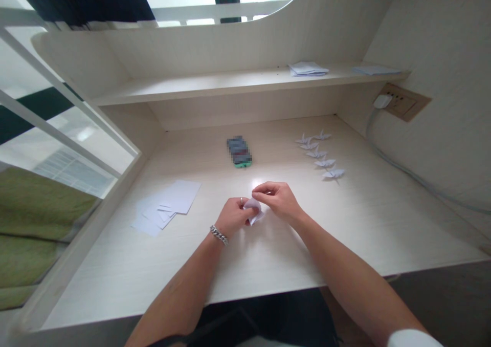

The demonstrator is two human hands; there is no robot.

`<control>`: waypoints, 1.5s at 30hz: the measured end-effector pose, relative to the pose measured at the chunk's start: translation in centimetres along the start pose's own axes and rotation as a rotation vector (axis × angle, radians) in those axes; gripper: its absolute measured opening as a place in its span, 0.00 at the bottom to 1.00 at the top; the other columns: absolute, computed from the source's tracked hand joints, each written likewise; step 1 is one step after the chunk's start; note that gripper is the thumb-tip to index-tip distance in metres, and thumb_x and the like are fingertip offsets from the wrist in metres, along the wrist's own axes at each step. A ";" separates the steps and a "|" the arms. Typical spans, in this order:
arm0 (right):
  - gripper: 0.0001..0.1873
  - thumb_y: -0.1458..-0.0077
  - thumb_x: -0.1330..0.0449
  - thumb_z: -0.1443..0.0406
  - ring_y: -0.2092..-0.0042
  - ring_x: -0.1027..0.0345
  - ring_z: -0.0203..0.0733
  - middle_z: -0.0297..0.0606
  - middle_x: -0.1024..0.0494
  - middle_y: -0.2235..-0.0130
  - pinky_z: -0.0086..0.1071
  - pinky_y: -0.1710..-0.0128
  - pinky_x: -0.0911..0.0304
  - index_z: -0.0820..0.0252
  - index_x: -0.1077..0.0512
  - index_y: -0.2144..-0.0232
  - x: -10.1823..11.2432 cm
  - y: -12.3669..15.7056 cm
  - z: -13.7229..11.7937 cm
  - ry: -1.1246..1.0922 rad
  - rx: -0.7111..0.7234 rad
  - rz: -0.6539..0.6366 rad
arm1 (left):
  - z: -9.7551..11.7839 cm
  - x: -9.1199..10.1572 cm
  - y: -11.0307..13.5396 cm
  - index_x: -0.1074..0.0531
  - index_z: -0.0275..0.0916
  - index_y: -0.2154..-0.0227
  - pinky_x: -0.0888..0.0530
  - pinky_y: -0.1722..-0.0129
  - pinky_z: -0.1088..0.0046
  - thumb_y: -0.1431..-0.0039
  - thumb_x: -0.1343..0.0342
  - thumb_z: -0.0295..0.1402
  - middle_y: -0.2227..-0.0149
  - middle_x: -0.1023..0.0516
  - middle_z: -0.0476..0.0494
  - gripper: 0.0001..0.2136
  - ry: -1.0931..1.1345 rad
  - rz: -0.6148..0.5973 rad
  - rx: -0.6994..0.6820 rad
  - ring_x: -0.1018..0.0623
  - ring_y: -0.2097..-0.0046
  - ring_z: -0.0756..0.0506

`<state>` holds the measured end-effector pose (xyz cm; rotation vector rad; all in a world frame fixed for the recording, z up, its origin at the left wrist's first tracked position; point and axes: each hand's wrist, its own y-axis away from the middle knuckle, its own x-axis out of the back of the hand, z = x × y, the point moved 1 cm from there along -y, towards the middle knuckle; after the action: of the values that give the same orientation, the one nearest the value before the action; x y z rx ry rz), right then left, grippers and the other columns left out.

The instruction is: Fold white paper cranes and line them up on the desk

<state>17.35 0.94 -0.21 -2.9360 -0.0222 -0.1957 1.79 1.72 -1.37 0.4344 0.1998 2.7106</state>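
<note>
Between my hands, over the middle of the white desk [268, 265], is a small folded piece of white paper [253, 204]. My left hand [235, 216] pinches it between thumb and fingers; a ring and a chain bracelet show on that side. My right hand [278, 199] has its thumb and fingertips pinched together at the paper's upper right edge. Whether those fingertips grip the paper's tip is too small to make out. To the right, several folded paper cranes [325, 163] stand in a row. Loose white paper sheets [180, 196] lie overlapping at the left.
A phone-like dark object [239, 151], blurred out, with a green edge lies beyond my hands. Above the desk runs a shelf [215, 86] with a paper stack [308, 69]. A plug [382, 101] sits in the right wall socket, its cable [412, 175] trailing down the wall.
</note>
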 end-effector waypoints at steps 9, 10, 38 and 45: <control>0.10 0.53 0.36 0.61 0.64 0.27 0.42 0.42 0.20 0.65 0.35 0.62 0.33 0.62 0.23 0.68 0.1 -0.2 0.4 -0.014 -0.074 -0.062 | 0.2 0.4 -0.2 0.23 0.35 0.72 0.30 0.75 0.75 0.54 0.38 0.34 0.74 0.22 0.47 0.08 0.258 0.238 -0.142 0.26 0.73 0.49; 0.10 0.54 0.35 0.63 0.64 0.26 0.42 0.42 0.20 0.65 0.35 0.62 0.33 0.62 0.24 0.67 0.0 -0.2 0.4 -0.028 -0.096 -0.075 | 0.2 0.4 -0.2 0.22 0.35 0.70 0.29 0.72 0.74 0.55 0.37 0.34 0.71 0.21 0.45 0.09 0.251 0.248 -0.176 0.24 0.70 0.48; 0.07 0.55 0.36 0.69 0.65 0.26 0.41 0.38 0.20 0.68 0.33 0.62 0.32 0.59 0.21 0.70 0.2 -0.2 0.6 -0.092 0.022 -0.036 | 0.6 0.8 0.3 0.23 0.36 0.73 0.28 0.69 0.75 0.59 0.38 0.24 0.72 0.20 0.46 0.07 0.193 0.313 -0.335 0.23 0.69 0.48; 0.06 0.56 0.34 0.67 0.66 0.26 0.40 0.38 0.20 0.69 0.33 0.63 0.32 0.60 0.21 0.71 0.1 -0.2 0.5 -0.150 0.012 -0.026 | 0.6 0.7 0.2 0.22 0.37 0.72 0.27 0.68 0.74 0.58 0.38 0.25 0.70 0.19 0.45 0.07 0.211 0.302 -0.343 0.22 0.67 0.47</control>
<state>17.47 1.21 -0.69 -2.9331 -0.0830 0.0206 1.28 1.84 -0.60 0.0811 -0.2954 3.0027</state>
